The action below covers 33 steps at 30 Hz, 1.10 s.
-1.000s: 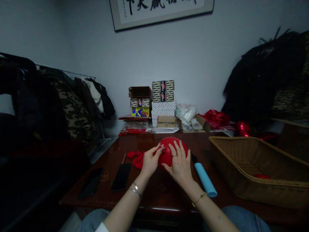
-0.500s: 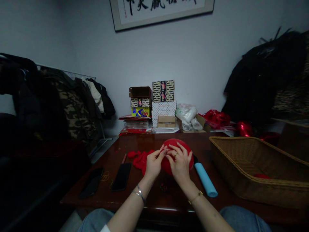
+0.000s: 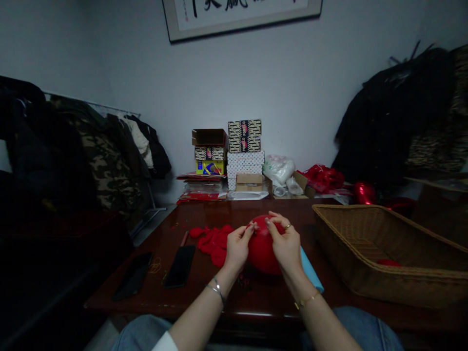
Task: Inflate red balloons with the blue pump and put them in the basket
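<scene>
An inflated red balloon (image 3: 263,251) sits over the dark wooden table, between my two hands. My left hand (image 3: 239,244) pinches at the balloon's neck, near its upper left. The thumb and fingers of my right hand (image 3: 284,241) are pressed together at the balloon's upper right; whatever is between those fingertips is too small to make out. Left of the balloon lies a heap of limp red balloons (image 3: 215,243). A light blue cylinder (image 3: 310,270) lies just right of the balloon, partly behind my right wrist.
Two dark phones (image 3: 180,265) and thin yellow bands (image 3: 155,265) lie on the table (image 3: 204,297) at left. A wicker basket (image 3: 365,282) with something red inside stands at right. Boxes (image 3: 245,165) are stacked at the back.
My hands have moved apart at the fingertips, and my right hand has shifted right, now covering part of the blue cylinder. More of the balloon's front shows between them. The view has shifted slightly.
</scene>
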Available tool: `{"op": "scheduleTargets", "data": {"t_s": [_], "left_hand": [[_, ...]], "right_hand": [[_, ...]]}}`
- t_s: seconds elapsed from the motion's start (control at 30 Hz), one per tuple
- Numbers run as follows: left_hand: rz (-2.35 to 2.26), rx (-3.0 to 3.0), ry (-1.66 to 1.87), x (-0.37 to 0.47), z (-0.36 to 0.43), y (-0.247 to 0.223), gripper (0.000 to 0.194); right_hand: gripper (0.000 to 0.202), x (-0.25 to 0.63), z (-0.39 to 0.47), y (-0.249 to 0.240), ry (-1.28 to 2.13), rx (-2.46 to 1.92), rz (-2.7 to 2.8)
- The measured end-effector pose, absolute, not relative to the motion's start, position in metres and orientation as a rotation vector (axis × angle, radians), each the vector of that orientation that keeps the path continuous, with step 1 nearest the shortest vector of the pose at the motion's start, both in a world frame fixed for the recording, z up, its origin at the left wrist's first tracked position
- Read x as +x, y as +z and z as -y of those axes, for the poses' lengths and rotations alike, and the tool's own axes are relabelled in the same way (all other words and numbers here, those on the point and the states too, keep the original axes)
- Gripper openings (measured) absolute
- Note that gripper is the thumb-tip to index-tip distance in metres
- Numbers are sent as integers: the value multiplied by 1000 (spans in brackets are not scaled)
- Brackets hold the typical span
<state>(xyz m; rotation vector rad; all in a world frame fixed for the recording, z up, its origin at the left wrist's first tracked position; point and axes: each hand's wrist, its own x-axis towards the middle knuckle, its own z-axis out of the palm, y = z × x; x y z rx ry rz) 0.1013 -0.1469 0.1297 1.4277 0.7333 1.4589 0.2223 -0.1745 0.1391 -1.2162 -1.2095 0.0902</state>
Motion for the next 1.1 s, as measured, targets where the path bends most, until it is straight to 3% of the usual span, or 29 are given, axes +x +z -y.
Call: {"op": "scheduleTargets", "data": {"t_s": [0.2,0.33,0.47,0.73,1.1], "left_hand": [[-718,1376,1474,110,144,135,35],[-679,1435,1497,114,140,146,31],[-657,1575,1448,120,144,151,26],[-561,1826,1390,138,148,153,23],[-515,2113,1307,173,152,172,21]], "right_hand": [[33,239,180,136,65,-1285,1282],[79,243,191,131,-122,-1492,1482],[98,253,195,128,-457,-1659,1608],[85,276,203,134,-760,-1703,1590],[84,314,221,155,-914,-1767,1499]]}}
